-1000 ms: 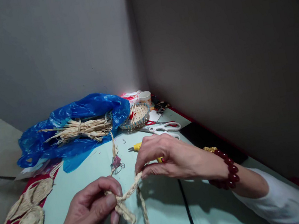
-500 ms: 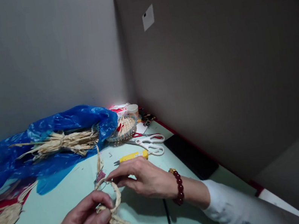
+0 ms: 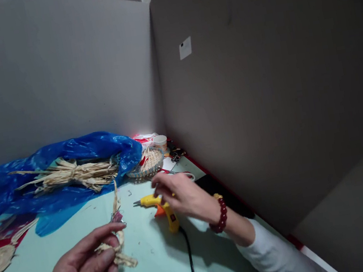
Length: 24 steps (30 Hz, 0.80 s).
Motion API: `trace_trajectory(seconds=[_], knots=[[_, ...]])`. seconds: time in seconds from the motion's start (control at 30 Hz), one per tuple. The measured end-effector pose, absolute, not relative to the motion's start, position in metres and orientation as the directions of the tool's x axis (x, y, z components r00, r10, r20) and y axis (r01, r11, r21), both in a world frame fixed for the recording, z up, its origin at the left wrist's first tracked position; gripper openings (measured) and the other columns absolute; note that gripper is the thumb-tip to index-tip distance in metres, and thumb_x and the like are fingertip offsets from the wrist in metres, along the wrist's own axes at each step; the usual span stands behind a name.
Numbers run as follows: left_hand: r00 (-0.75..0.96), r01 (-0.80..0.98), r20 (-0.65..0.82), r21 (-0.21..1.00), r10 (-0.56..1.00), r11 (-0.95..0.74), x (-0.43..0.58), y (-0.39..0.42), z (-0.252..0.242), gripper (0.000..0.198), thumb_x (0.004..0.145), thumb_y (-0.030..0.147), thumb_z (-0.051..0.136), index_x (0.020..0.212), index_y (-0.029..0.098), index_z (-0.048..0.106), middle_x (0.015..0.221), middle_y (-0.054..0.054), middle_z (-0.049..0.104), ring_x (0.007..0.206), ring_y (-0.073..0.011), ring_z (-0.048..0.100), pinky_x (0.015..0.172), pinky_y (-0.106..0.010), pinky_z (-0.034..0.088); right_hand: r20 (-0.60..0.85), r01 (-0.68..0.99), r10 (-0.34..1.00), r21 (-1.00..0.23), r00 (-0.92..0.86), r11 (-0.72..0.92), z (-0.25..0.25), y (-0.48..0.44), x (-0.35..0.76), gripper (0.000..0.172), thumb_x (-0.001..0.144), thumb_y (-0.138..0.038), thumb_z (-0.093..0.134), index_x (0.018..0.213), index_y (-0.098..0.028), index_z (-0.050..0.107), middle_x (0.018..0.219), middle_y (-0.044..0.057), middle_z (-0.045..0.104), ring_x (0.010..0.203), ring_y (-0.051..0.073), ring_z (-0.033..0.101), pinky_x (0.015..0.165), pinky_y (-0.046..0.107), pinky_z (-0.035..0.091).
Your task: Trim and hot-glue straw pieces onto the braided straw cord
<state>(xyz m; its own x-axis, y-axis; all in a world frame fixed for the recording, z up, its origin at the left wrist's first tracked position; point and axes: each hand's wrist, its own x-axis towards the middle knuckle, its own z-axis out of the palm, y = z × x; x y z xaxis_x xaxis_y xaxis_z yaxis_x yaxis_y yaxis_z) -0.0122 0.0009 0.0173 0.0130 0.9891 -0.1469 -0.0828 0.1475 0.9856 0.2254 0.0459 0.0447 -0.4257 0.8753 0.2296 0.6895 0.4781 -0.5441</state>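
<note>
My left hand [image 3: 80, 269] pinches a twisted piece of dried plant fibre [image 3: 128, 260] between thumb and fingers. Part of that piece is hidden behind the fingers. My right hand [image 3: 188, 200], with a dark red bead bracelet at the wrist, hovers over a yellow glue gun [image 3: 171, 216], its fingers loosely bent and apart. I see nothing held in it. The glue gun's nozzle points left, and its rear is partly covered by the hand. Just beyond the fingers shows a white handle of scissors [image 3: 191, 176], mostly hidden.
A blue plastic bag [image 3: 99, 143] with a bundle of dried fibre strips [image 3: 76, 172] lies at the back left. Behind the glue gun are a woven basket [image 3: 153, 161] and a paper cup [image 3: 160, 142]. Grey walls meet behind. A black cable [image 3: 191, 269] crosses the front.
My right hand has left the fibre piece and moved right and up to above the glue gun. My left hand still holds the piece, now lower left. The view has tilted up.
</note>
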Motion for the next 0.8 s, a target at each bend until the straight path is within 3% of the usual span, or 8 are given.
trace_trajectory(seconds=[0.13,0.2,0.3,0.37,0.43,0.6,0.7,0.8], knots=[[-0.076,-0.027,-0.087,0.996,0.993,0.085,-0.026,0.006,0.017,0.034,0.065,0.041,0.083,0.097,0.031,0.077,0.076,0.002,0.069,0.054,-0.0123,0.059,0.046,-0.017,0.050,0.110,0.868,0.955,-0.399,-0.274,0.295,0.042,0.045,0.246,0.034,0.097,-0.033,0.049,0.075,-0.014,0.064,0.072,0.013,0.071,0.073,0.025,0.069,0.062,0.030,0.040],[-0.112,0.007,-0.042,0.999,0.993,0.043,-0.031,0.007,0.020,0.034,0.068,0.043,0.081,0.100,0.031,0.076,0.080,0.002,0.070,0.057,-0.0136,0.061,0.049,-0.019,0.051,0.039,0.907,0.971,-0.350,-0.237,0.236,0.033,0.038,0.242,0.043,0.092,-0.047,0.056,0.067,-0.014,0.065,0.068,0.014,0.070,0.070,0.027,0.069,0.060,0.030,0.039],[-0.117,0.068,0.029,0.997,0.993,-0.021,-0.033,0.005,0.030,0.034,0.071,0.041,0.079,0.102,0.029,0.075,0.083,0.001,0.070,0.060,-0.0135,0.062,0.054,-0.019,0.051,-0.004,0.936,0.984,-0.309,-0.179,0.169,0.019,0.030,0.227,0.044,0.086,-0.054,0.061,0.083,-0.011,0.069,0.080,0.017,0.073,0.078,0.031,0.070,0.063,0.032,0.042],[-0.060,0.150,0.069,0.987,0.996,-0.060,-0.032,0.003,0.038,0.030,0.073,0.038,0.078,0.101,0.027,0.076,0.082,0.001,0.069,0.060,-0.0126,0.063,0.060,-0.020,0.050,-0.006,0.944,0.991,-0.303,-0.137,0.129,0.014,0.028,0.218,0.041,0.085,-0.048,0.060,0.094,-0.009,0.068,0.088,0.021,0.074,0.083,0.034,0.069,0.067,0.034,0.043],[-0.078,0.116,0.123,0.987,0.989,-0.114,-0.030,0.001,0.044,0.024,0.076,0.035,0.076,0.098,0.026,0.076,0.078,0.002,0.066,0.057,-0.0109,0.060,0.059,-0.021,0.048,-0.008,0.942,0.994,-0.321,-0.107,0.099,0.010,0.030,0.212,0.034,0.084,-0.039,0.059,0.096,-0.008,0.066,0.089,0.022,0.073,0.082,0.034,0.069,0.068,0.036,0.042],[-0.083,0.045,0.167,0.985,0.982,-0.164,-0.034,0.001,0.045,0.020,0.080,0.030,0.072,0.098,0.022,0.075,0.072,0.002,0.063,0.052,-0.0106,0.056,0.058,-0.024,0.045,0.001,0.850,0.998,-0.524,-0.064,0.055,0.003,0.039,0.216,0.009,0.076,-0.026,0.056,0.077,-0.017,0.057,0.074,0.011,0.066,0.069,0.026,0.063,0.061,0.032,0.039],[-0.053,0.030,0.180,0.983,0.982,-0.179,-0.043,0.003,0.045,0.021,0.079,0.029,0.073,0.098,0.020,0.075,0.069,0.002,0.063,0.052,-0.0115,0.056,0.058,-0.025,0.045,-0.015,0.681,0.998,-0.732,-0.054,0.026,-0.001,0.038,0.222,0.012,0.073,-0.030,0.054,0.075,-0.021,0.048,0.067,0.002,0.057,0.060,0.020,0.056,0.055,0.029,0.040],[-0.051,0.007,0.207,0.978,0.977,-0.207,-0.052,0.003,0.047,0.021,0.078,0.029,0.073,0.096,0.020,0.076,0.067,0.002,0.063,0.051,-0.0117,0.056,0.058,-0.026,0.046,-0.020,0.440,0.996,-0.898,-0.084,0.019,0.004,0.031,0.223,0.020,0.082,-0.041,0.046,0.085,-0.021,0.046,0.070,-0.001,0.051,0.061,0.017,0.052,0.056,0.028,0.046]])
